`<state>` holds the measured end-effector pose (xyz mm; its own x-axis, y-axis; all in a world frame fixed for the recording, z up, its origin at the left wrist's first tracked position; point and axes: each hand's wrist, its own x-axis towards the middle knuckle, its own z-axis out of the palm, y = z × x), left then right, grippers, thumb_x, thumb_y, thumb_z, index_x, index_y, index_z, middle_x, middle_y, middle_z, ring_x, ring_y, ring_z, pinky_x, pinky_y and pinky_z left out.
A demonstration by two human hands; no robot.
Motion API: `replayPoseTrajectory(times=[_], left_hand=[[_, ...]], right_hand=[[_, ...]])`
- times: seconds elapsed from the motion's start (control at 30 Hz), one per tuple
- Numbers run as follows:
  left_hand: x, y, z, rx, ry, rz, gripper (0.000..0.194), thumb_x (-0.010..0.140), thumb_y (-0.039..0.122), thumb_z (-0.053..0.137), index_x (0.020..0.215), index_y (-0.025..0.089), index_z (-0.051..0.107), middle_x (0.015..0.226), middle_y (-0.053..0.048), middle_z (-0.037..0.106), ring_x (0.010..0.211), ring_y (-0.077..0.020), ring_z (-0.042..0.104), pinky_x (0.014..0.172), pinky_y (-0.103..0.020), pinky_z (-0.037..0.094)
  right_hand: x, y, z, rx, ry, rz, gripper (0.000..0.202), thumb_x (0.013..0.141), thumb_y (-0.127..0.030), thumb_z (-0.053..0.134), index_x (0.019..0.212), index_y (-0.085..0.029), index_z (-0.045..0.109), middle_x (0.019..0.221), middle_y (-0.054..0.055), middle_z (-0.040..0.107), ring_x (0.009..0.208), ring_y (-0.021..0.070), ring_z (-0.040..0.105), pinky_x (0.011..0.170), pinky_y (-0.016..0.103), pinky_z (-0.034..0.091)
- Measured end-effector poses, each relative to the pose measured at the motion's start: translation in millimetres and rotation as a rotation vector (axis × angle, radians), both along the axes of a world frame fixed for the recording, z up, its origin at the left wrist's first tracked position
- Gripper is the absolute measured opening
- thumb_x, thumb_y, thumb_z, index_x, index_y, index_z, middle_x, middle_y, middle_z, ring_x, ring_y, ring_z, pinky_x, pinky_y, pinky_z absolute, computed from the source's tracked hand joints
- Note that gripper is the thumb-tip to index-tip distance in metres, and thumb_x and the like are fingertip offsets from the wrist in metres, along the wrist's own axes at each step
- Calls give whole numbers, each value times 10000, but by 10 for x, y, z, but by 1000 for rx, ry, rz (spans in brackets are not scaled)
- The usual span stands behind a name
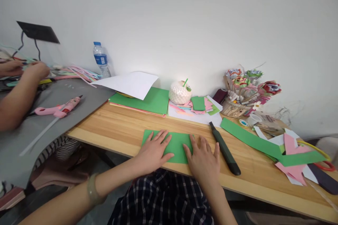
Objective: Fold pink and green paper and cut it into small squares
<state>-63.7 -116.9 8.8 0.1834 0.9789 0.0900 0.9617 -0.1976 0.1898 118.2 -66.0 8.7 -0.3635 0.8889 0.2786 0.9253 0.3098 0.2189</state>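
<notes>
A green sheet of paper [177,149] lies flat near the front edge of the wooden table [126,126]. My left hand [154,151] rests on its left part, fingers spread and pointing away from me. On the sheet's right end lies my right hand [204,158], also flat with the fingers apart; it covers the right edge of the paper. Just right of that hand is a dark green tool with a narrow black tip [225,151], perhaps a utility knife.
Behind are stacked coloured sheets [155,102], a white sheet [132,82], a wrapped coconut [180,92] and small paper pieces [198,103]. Right: paper flowers [243,82], green strips [250,139]. Left: a bottle [101,59], a pink glue gun [59,109] and another person's hand [38,70].
</notes>
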Motion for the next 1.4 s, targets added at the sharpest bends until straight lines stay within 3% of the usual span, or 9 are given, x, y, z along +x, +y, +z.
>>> replayPoseTrajectory(times=[0.13,0.3,0.47,0.53,0.63,0.73,0.9,1.2,1.4], left_hand=[[-143,-80,25,-2,0,7,600,866,624,310,1373,304,318,1465,-92,245,1341,-299,215,1008,-593,208],[-345,-162,-51,-10,89,196,777,830,667,314,1398,139,285,1454,-179,221,1341,-330,193,1025,-582,170],[-517,-229,-123,14,91,167,787,854,643,261,1420,99,197,1463,-130,210,1340,-281,225,1063,-535,145],[-523,-226,-108,12,84,172,787,848,637,288,1419,103,202,1464,-127,207,1343,-283,215,1062,-540,147],[-487,-187,-48,30,72,176,756,824,589,394,1404,122,262,1473,-121,178,1349,-303,184,1051,-554,168],[-435,-133,-14,56,37,107,616,844,386,438,1395,155,289,1476,-89,198,1354,-256,187,1065,-486,214],[-372,-76,-92,19,50,-28,522,918,351,330,1387,123,306,1432,-108,302,1319,-206,292,1068,-388,260],[-410,-108,-12,50,119,34,559,896,541,318,1347,219,390,1426,-108,325,1313,-272,295,1028,-524,229],[-389,-132,-13,52,100,100,663,870,561,348,1393,157,291,1427,-118,310,1294,-266,333,1066,-531,106]], right_hand=[[-10,-9,-44,11,19,-20,521,881,-494,367,1306,-211,469,1308,180,476,1240,320,382,1029,541,96],[18,-5,-80,-15,38,-37,521,892,-465,341,1313,-180,454,1354,158,437,1274,314,336,1027,571,88],[-38,-41,-5,-23,65,-34,600,914,-452,279,1313,-25,415,1387,192,369,1311,311,271,1055,547,68],[-177,-93,61,-56,122,65,609,928,-445,227,1332,-16,378,1412,169,322,1327,302,236,1067,535,69],[-458,-179,125,-247,218,406,618,926,-486,195,1377,-82,315,1432,106,290,1334,238,232,1086,468,144],[-658,-209,99,-389,289,558,632,919,-506,209,1374,-80,315,1437,92,275,1339,205,218,1090,434,180],[-650,-153,-1,-387,306,531,658,901,-538,266,1378,-86,305,1444,83,257,1339,191,214,1086,397,218],[-75,-21,4,-317,224,361,633,915,-510,249,1364,-71,326,1425,92,296,1315,208,283,1059,423,268],[232,-4,-2,-253,147,232,718,891,-584,205,1373,-59,293,1430,95,277,1322,225,268,1076,482,184]])
